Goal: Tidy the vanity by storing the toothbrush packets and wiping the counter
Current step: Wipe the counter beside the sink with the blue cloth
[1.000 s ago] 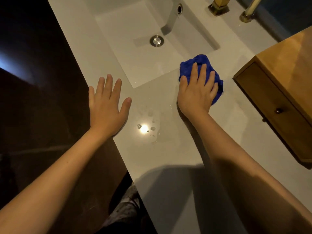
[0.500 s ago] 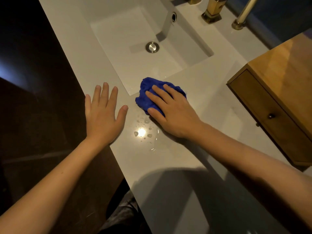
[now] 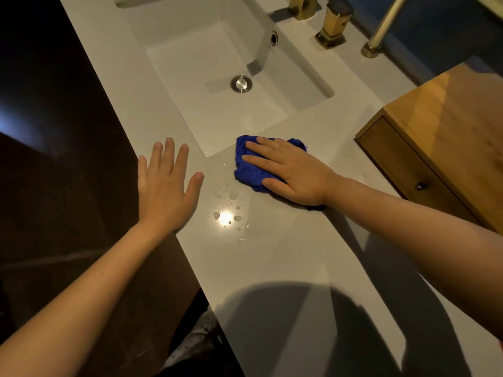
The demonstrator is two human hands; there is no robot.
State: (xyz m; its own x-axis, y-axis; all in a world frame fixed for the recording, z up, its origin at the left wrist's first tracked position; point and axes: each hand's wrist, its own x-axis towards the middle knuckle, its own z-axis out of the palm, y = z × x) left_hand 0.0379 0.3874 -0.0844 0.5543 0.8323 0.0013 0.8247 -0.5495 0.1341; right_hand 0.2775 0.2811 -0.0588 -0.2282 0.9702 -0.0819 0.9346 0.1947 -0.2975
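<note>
Two bare hands are in view over a pale grey table [image 3: 272, 254] with a rectangular sink [image 3: 190, 63] sunk into it. Right hand [image 3: 294, 175] lies flat, palm down, on a bunched blue cloth [image 3: 250, 170], fingers spread and extended; its grip is open and pressing, not closed around the cloth. Cloth rests on the table just in front of the near right corner of the sink, partly covered by the hand. Left hand [image 3: 166, 186] lies flat, palm down, at the front edge of the table, fingers spread, its grip open and holding nothing. Left hand and cloth are near each other but apart.

Water droplets [image 3: 231, 205] sit on the table between the two hands, nearer the viewer, beside a bright light reflection [image 3: 225, 217]. A round metal drain [image 3: 241, 83] is in the sink floor. Brass-coloured tap fittings [image 3: 333, 25] stand behind the sink. A wooden drawer box [image 3: 441, 137] with a small dark knob [image 3: 420, 185] stands on the table to the right, its drawer closed.

Toothbrush packets cannot be seen in this view. No brand, label or legible writing shows on any item. The person's shadow falls across the near part of the table.
</note>
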